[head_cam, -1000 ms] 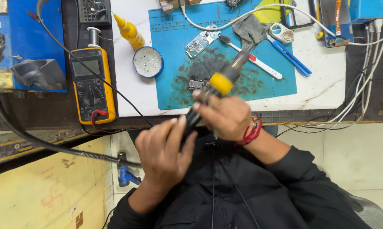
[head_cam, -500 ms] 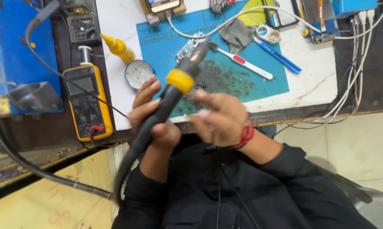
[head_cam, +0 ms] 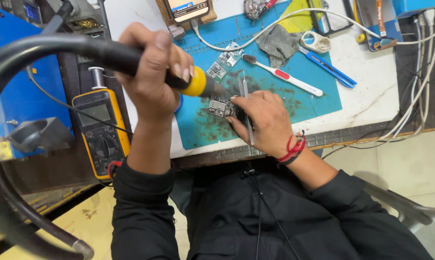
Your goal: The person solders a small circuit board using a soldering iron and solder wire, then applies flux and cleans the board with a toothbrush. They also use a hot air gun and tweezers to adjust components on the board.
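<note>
My left hand (head_cam: 150,77) grips the black handle of a hot-air tool (head_cam: 131,58) with a yellow ring near its nozzle. The nozzle points right, just above a small circuit board (head_cam: 219,107) on the blue work mat (head_cam: 314,96). My right hand (head_cam: 265,120), with a red thread at the wrist, rests on the mat beside the board and holds thin metal tweezers (head_cam: 245,94) against the board's right edge. A second small board (head_cam: 224,61) lies farther back on the mat.
The tool's thick black hose (head_cam: 5,159) loops along the left. A yellow multimeter (head_cam: 102,132) lies left of the mat. On the mat are a white toothbrush (head_cam: 281,75), grey cloth (head_cam: 277,43) and blue cutter (head_cam: 327,66). White cables (head_cam: 410,115) run down the right side.
The hot-air tool passed from my right hand to my left, which now aims it at the board. My right hand dropped to the mat and holds tweezers.
</note>
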Demonstrator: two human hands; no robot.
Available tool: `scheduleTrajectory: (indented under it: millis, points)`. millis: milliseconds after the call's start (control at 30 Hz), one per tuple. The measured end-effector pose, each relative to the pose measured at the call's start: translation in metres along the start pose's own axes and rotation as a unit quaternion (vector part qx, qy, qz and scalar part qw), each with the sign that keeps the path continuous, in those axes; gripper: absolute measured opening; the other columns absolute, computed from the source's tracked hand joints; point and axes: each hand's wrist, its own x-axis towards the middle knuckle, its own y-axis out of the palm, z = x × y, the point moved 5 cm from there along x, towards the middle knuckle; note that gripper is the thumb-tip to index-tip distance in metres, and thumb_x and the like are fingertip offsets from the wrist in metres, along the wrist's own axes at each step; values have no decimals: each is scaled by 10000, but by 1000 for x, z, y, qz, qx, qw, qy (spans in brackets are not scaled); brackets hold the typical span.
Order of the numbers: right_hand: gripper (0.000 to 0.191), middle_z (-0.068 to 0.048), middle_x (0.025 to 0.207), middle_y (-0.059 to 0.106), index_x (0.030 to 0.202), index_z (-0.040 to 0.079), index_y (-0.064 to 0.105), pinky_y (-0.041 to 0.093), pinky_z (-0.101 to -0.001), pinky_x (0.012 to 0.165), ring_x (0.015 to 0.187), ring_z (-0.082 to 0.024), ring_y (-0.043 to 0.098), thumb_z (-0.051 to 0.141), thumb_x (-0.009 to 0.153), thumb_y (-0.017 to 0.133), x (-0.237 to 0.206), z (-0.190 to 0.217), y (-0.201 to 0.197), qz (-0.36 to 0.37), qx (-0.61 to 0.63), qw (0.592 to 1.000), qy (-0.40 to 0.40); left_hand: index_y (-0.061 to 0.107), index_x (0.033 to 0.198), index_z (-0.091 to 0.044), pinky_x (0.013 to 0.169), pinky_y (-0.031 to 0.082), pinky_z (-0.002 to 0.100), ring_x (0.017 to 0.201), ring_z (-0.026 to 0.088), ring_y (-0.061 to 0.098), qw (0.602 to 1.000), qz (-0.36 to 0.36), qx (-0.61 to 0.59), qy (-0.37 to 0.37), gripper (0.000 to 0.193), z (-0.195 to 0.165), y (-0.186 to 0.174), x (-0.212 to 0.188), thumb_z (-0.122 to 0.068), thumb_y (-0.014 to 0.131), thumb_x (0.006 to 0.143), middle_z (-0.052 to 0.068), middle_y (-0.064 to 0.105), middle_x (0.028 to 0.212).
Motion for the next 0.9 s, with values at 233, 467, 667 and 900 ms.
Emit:
scheduleTrajectory:
  millis: [233, 467, 667, 900]
  points:
    - [309, -102, 1132, 729, 1312, 40, 610, 546, -332, 879, 966, -192, 674, 121, 1017, 655, -14, -20, -10, -36, 167, 975, 144, 504, 885, -37, 571, 475, 302, 550, 154, 534, 995, -7, -17, -101, 252, 26, 2, -14, -66, 652, 1087, 60, 517, 633]
    - [419, -118, 1307, 653, 1502, 41, 381, 559, -304, 985, 1147, -166, 656, 192, 1161, 571, -32, -28, -9, -138, 374, 906, 144, 483, 863, -50, 574, 461, 289, 550, 143, 535, 995, -13, -8, -96, 307, 31, 6, -19, -55, 666, 1109, 52, 519, 641]
    - [248, -164, 1183, 685, 1327, -14, 642, 548, -274, 816, 931, -169, 687, 75, 1096, 651, -42, -32, -21, -73, 228, 959, 154, 479, 865, -49, 574, 456, 282, 550, 133, 530, 994, -10, -21, -106, 304, 30, 11, -21, -53, 656, 1112, 51, 521, 643]
    - [205, -186, 1161, 719, 1198, -31, 684, 546, -279, 892, 991, -220, 702, 6, 1003, 734, -50, -32, -32, -43, 200, 966, 158, 475, 854, -59, 559, 462, 274, 545, 126, 537, 995, 8, -18, -95, 311, 32, 17, -24, -44, 649, 1111, 52, 538, 637]
